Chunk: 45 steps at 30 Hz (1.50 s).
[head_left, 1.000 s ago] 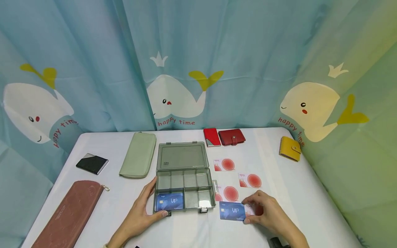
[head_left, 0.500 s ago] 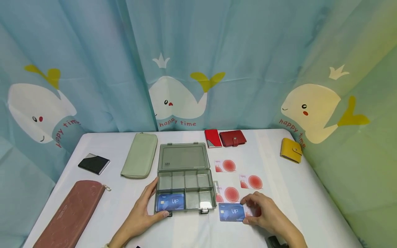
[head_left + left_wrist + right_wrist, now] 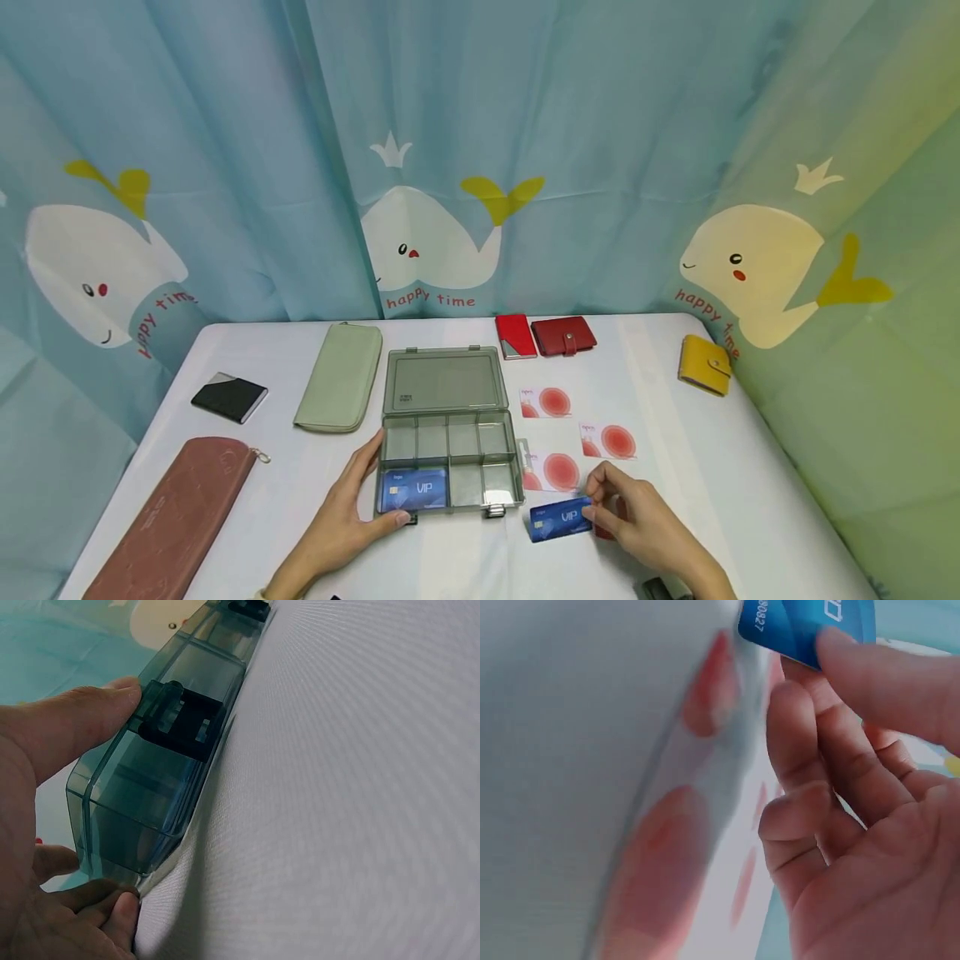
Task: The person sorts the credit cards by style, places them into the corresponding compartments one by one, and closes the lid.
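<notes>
My right hand (image 3: 633,517) pinches a blue VIP card (image 3: 558,519) between thumb and fingers, right of the box. In the right wrist view the thumb lies over that blue card (image 3: 787,626), and a blurred red-and-white card (image 3: 660,870) shows beneath. My left hand (image 3: 348,508) holds the front left corner of a grey-green translucent compartment box (image 3: 465,483), its lid folded back. Seen from the left wrist, the thumb presses by a front latch (image 3: 184,720) while the fingers reach along the side. Another blue VIP card (image 3: 415,490) lies in the box's front left compartment.
Three red-and-white cards (image 3: 607,440) lie right of the box. A red card case (image 3: 515,336) and a dark red wallet (image 3: 564,335) are behind, a yellow wallet (image 3: 705,365) far right. Leftward lie a green wallet (image 3: 339,379), a black card case (image 3: 229,397) and a brown purse (image 3: 172,517).
The blue card in my right hand has tilted and come up from the red-and-white card under it, the hand turning slightly. My left hand stays at the box.
</notes>
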Tool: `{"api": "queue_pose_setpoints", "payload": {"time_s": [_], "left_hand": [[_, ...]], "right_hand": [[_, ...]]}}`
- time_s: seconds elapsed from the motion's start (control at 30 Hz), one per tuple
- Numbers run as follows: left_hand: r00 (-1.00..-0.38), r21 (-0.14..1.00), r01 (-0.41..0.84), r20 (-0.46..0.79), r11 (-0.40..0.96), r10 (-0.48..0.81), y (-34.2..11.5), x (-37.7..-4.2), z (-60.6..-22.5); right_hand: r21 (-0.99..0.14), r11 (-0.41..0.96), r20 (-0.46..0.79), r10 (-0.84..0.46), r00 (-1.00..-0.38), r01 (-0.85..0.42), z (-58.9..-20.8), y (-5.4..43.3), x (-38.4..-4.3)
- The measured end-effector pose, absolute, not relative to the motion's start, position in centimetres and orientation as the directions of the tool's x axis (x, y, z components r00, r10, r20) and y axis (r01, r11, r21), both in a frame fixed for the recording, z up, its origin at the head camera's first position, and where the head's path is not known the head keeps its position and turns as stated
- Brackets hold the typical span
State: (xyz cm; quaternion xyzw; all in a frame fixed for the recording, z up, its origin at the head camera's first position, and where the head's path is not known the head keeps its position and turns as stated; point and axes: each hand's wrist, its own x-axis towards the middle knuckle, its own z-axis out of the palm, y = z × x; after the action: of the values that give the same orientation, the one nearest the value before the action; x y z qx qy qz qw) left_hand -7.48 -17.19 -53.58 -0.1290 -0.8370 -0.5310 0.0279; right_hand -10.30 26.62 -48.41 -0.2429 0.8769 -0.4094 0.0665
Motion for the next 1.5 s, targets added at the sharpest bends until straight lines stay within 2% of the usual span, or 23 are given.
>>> {"api": "queue_pose_setpoints", "payload": {"time_s": [0.13,0.27,0.5,0.67,0.77,0.93,1.03,1.17,1.23,1.33,1.43,1.5], "left_hand": [[-0.965,0.880,0.249,0.188,0.405,0.186,-17.2,-7.5,-53.7],[-0.964,0.880,0.253,0.191,0.402,0.188,-17.2,-7.5,-53.7],[-0.965,0.881,0.247,0.184,0.403,0.187,-17.2,-7.4,-53.5],[-0.967,0.883,0.237,0.175,0.405,0.184,-17.2,-7.5,-53.5],[-0.968,0.882,0.233,0.171,0.410,0.182,-17.2,-7.5,-53.5],[-0.971,0.884,0.222,0.162,0.411,0.177,-17.2,-7.4,-53.5],[-0.972,0.888,0.216,0.155,0.406,0.178,-17.2,-7.4,-53.5],[-0.971,0.889,0.216,0.154,0.404,0.180,-17.2,-7.4,-53.6],[-0.970,0.885,0.223,0.159,0.408,0.184,-17.2,-7.5,-53.6],[-0.968,0.880,0.235,0.170,0.414,0.186,-17.1,-7.5,-53.6],[-0.968,0.879,0.235,0.174,0.415,0.180,-17.1,-7.5,-53.5],[-0.969,0.880,0.232,0.172,0.414,0.178,-17.2,-7.4,-53.4]], "right_hand": [[-0.803,0.485,0.087,-0.478,-0.874,-0.346,-47.5,26.6,-10.5],[-0.891,0.381,0.056,-0.445,-0.894,-0.245,-46.6,26.2,-11.0],[-0.961,0.228,0.054,-0.396,-0.916,-0.155,-46.3,22.6,-12.4],[-0.980,0.154,0.046,-0.444,-0.895,-0.127,-46.5,18.4,-13.0],[-0.974,0.179,0.032,-0.495,-0.868,-0.137,-46.8,15.8,-13.0],[-0.943,0.255,0.040,-0.554,-0.832,-0.215,-47.7,12.3,-12.7],[-0.887,0.314,0.103,-0.581,-0.808,-0.338,-48.1,11.0,-12.6],[-0.755,0.415,0.176,-0.617,-0.767,-0.508,-48.3,10.1,-12.6],[-0.709,0.431,0.206,-0.630,-0.749,-0.558,-48.3,10.1,-12.6],[-0.704,0.400,0.272,-0.612,-0.743,-0.587,-48.1,10.8,-13.1],[-0.693,0.364,0.378,-0.551,-0.744,-0.622,-47.4,12.6,-14.3],[-0.670,0.385,0.426,-0.501,-0.754,-0.634,-46.9,14.4,-15.4]]}}
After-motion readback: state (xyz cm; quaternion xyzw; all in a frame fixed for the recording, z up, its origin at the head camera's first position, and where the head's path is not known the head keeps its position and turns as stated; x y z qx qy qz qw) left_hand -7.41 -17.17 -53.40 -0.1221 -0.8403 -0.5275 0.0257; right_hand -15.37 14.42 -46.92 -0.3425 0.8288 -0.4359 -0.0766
